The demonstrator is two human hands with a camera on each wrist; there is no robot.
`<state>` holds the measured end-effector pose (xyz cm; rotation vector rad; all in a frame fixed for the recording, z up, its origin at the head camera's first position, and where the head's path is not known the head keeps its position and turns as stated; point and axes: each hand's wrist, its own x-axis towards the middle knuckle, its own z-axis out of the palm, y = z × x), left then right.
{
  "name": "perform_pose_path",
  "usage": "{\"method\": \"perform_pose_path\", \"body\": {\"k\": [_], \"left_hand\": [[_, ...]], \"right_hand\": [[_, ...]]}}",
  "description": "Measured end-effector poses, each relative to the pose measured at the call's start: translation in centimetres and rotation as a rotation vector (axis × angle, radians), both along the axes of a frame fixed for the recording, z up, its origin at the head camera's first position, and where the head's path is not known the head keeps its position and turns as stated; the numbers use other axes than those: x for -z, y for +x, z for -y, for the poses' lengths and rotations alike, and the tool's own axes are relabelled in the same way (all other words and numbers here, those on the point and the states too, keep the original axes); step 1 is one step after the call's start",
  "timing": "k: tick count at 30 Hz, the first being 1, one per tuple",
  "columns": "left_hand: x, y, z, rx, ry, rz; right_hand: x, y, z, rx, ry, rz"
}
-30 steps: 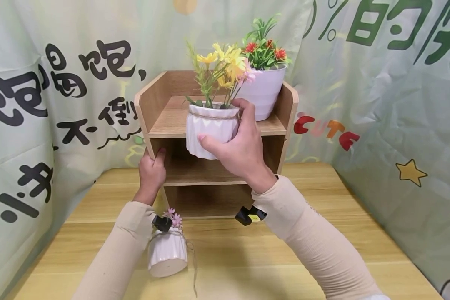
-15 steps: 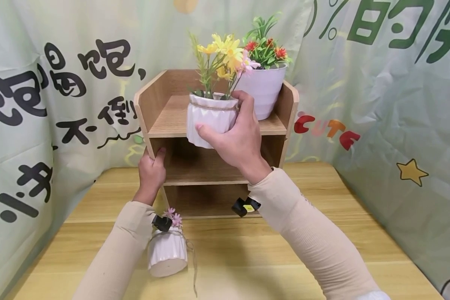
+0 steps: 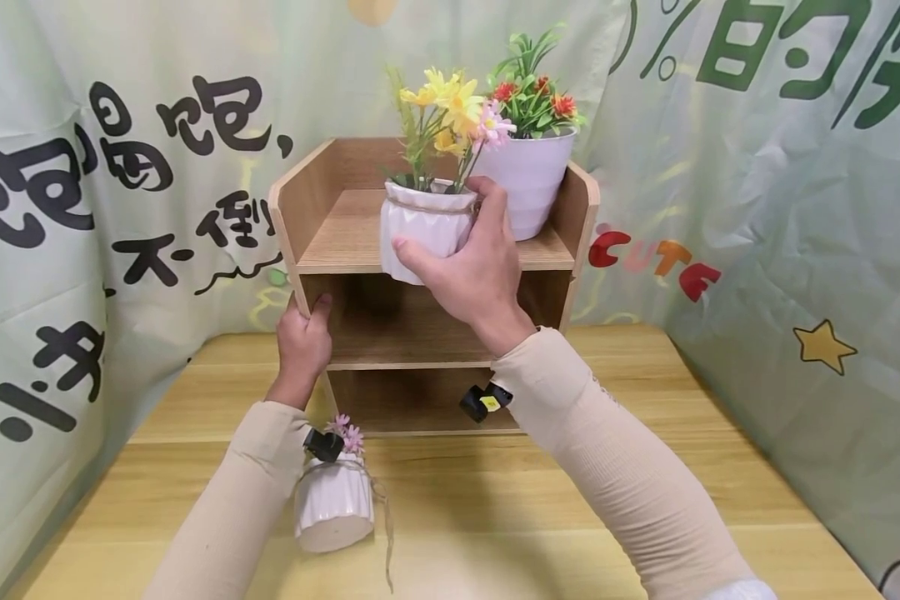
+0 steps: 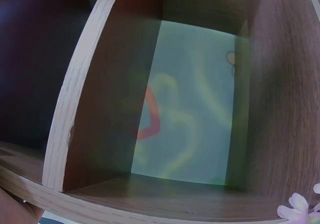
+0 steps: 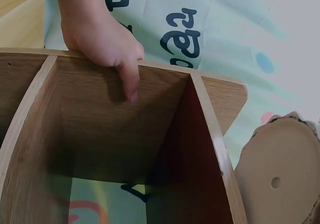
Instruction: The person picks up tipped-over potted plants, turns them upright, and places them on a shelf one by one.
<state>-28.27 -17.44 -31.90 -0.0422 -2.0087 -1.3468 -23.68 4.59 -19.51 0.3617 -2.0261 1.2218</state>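
Indoors: right hand [image 3: 474,275] grips white pot [image 3: 423,229]; left hand [image 3: 303,343] seemingly clasps shelf [image 3: 345,242].

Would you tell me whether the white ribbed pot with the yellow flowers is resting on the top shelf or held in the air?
Held in the air: the right hand grips the pot, whose base hangs below the top shelf edge.

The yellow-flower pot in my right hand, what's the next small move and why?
Probably ease the yellow-flower pot back and down onto the top shelf. The right hand holds it at the shelf's front edge, its base not resting, with bare board left of the lavender pot.
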Motion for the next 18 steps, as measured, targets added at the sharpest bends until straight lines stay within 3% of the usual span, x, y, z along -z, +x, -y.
{"method": "perform_pose_path", "body": {"k": [18], "left_hand": [[0.1, -0.2, -0.1, -0.003, 0.008, -0.010]], "right_hand": [[0.0, -1.4, 0.6, 0.074, 0.077, -0.038]]}}
